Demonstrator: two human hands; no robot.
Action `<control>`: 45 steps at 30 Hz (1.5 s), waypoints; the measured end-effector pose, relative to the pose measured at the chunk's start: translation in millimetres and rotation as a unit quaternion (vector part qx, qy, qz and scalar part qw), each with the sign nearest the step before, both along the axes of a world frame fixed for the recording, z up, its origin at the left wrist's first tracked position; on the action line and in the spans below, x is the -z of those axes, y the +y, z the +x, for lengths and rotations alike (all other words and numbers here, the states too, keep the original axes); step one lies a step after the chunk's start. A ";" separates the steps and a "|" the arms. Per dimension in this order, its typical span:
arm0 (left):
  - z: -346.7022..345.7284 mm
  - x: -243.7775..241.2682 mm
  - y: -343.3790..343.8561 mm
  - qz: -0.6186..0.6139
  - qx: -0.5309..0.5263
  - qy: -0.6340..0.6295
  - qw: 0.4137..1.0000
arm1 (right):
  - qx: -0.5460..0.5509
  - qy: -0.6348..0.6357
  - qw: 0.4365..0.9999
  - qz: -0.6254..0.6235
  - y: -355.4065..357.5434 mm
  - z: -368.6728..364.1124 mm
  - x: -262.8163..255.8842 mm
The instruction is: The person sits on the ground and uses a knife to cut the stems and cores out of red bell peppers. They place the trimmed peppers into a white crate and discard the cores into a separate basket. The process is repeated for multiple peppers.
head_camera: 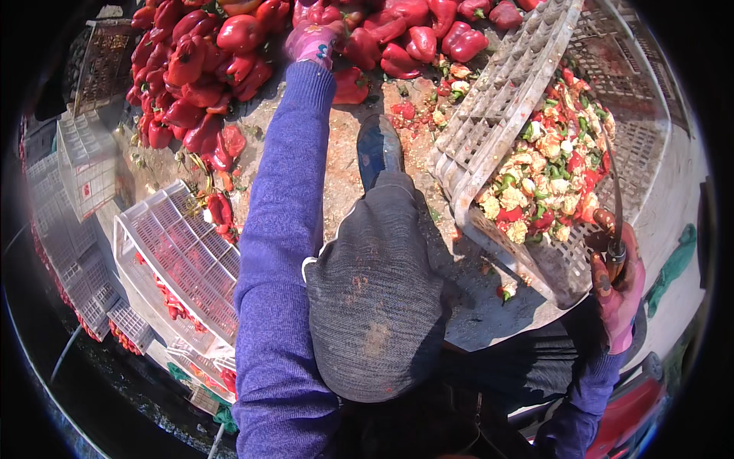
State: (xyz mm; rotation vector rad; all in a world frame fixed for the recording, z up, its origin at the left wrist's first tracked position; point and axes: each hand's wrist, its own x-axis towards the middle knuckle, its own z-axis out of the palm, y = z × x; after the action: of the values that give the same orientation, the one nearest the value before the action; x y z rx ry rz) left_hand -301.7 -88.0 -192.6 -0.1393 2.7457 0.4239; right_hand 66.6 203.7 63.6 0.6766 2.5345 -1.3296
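My left hand point(312, 41), in a pink patterned glove, reaches to the far edge of a heap of red bell peppers point(195, 74). Its fingers are lost among the peppers, so whether it grips one is unclear. In my right hand point(620, 298), also gloved in pink with dark-stained fingertips, is a knife point(616, 252) with a wooden handle, its thin curved blade pointing away from me. This hand is beside a tilted plastic crate point(499, 129) holding pepper cores point(550, 172), seeds and green stems. More red peppers point(421, 45) lie ahead of my shoe.
A white plastic crate point(178, 258) with red pepper pieces stands at left. Stacked pale crates point(86, 160) are farther left. Seeds and scraps litter the concrete ground point(343, 166). My shoe point(378, 146) is between the heap and the core crate. A green cloth point(674, 267) lies at far right.
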 end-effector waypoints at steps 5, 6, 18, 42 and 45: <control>24.7 0.3 -32.5 0.359 -0.164 -0.053 0.917 | 0.058 -0.008 0.992 -0.108 -9.2 12.2 1.7; 34.7 0.8 -42.9 0.466 -0.099 -0.024 0.879 | 0.067 -0.033 0.988 -0.136 -12.8 7.3 -4.1; 144.4 -266.3 30.2 0.601 0.124 -0.125 0.779 | -0.005 0.055 0.949 -0.310 -46.4 6.3 -34.4; 214.8 -283.0 78.8 0.737 0.113 -0.101 0.659 | 0.063 0.104 0.930 -0.346 -10.8 52.9 -37.0; 247.4 -294.8 106.9 0.660 0.142 -0.133 0.726 | 0.107 0.179 0.936 -0.285 -11.5 36.8 -59.9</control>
State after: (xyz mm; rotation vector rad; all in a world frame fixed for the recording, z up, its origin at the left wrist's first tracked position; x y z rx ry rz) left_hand -54.3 18.9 102.2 0.5273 1.5534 1.8937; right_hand 103.4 192.1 123.5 0.6372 2.1561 -2.3151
